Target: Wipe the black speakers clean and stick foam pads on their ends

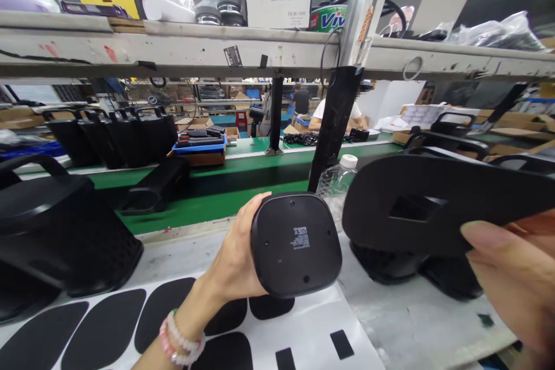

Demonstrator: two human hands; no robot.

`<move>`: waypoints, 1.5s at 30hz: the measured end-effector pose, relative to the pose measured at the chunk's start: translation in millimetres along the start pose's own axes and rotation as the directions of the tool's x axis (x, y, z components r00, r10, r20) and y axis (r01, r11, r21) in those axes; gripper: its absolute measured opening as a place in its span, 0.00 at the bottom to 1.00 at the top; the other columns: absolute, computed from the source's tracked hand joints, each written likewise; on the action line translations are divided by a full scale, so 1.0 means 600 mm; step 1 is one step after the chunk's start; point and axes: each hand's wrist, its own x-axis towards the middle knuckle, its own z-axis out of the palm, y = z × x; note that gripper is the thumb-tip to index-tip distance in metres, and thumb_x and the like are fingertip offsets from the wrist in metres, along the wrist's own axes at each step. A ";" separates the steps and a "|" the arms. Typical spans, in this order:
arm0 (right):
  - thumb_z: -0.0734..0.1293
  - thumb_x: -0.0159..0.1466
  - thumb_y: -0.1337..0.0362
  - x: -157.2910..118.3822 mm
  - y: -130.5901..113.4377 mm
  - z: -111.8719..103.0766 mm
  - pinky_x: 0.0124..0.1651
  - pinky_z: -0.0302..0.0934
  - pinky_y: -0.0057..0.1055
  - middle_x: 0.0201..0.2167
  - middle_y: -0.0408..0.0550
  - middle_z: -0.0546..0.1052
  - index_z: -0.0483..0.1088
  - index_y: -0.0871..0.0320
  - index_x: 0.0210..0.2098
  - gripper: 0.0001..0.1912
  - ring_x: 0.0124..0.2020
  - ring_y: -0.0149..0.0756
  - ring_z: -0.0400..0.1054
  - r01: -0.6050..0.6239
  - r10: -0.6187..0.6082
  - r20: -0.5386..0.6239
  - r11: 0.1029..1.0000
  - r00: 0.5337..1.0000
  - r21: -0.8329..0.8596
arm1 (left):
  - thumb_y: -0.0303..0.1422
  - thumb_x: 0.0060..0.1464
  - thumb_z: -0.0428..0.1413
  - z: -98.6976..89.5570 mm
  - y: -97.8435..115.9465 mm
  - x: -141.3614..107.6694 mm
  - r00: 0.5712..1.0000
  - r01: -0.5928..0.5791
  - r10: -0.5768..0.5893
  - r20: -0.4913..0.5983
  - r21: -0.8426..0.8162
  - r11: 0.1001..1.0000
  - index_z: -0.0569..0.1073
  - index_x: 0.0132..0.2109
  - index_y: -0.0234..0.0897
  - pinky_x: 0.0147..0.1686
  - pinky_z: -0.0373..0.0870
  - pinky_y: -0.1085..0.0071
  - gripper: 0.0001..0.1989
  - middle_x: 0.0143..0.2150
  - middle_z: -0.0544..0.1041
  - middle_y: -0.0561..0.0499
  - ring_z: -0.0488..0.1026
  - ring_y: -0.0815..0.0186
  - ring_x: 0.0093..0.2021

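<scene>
My left hand (236,257), with a beaded bracelet (180,340) at the wrist, is wrapped round a black device (297,266). Its rounded-square underside faces me, showing printed label text and several screw holes. Close to the camera at right, my right hand (511,277) pinches a thin black pad (381,208) with a rectangular cutout. The pad and the device are apart. Below them on the bench lies a white backing sheet (323,321) bearing several black rounded pads (104,326) and small black rectangles.
Black handled housings (56,225) stand at left, more behind the pad at right. A plastic bottle (333,182) is beside a dark post (332,127). Beyond runs a green conveyor (208,185); an overhead shelf (173,49) crosses above. A person (355,113) sits across the line.
</scene>
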 end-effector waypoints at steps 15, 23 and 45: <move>0.81 0.44 0.59 -0.058 -0.004 0.095 0.25 0.65 0.20 0.24 0.39 0.73 0.73 0.54 0.28 0.17 0.24 0.29 0.67 -0.351 0.292 0.416 0.934 0.861 0.069 | 0.49 0.41 0.68 0.006 -0.006 -0.002 0.999 -0.026 0.027 0.020 -0.028 0.999 0.39 0.73 0.45 0.60 0.65 0.39 0.62 0.67 0.59 0.35 0.63 0.40 0.64; 0.80 0.44 0.61 -0.063 0.001 0.108 0.26 0.67 0.19 0.24 0.40 0.75 0.75 0.52 0.28 0.15 0.26 0.31 0.71 -0.251 0.229 0.394 0.968 0.890 0.004 | 0.49 0.39 0.69 0.005 -0.004 0.000 1.000 -0.014 0.015 0.009 -0.037 0.999 0.40 0.72 0.48 0.60 0.64 0.35 0.62 0.68 0.59 0.37 0.64 0.38 0.64; 0.79 0.48 0.59 -0.071 -0.002 0.105 0.26 0.67 0.19 0.25 0.41 0.75 0.75 0.52 0.30 0.13 0.25 0.31 0.71 -0.137 0.153 0.388 0.988 0.909 -0.068 | 0.46 0.39 0.70 0.006 -0.006 -0.004 1.000 -0.010 0.010 0.006 -0.052 0.999 0.40 0.73 0.47 0.60 0.64 0.37 0.63 0.68 0.60 0.37 0.63 0.39 0.65</move>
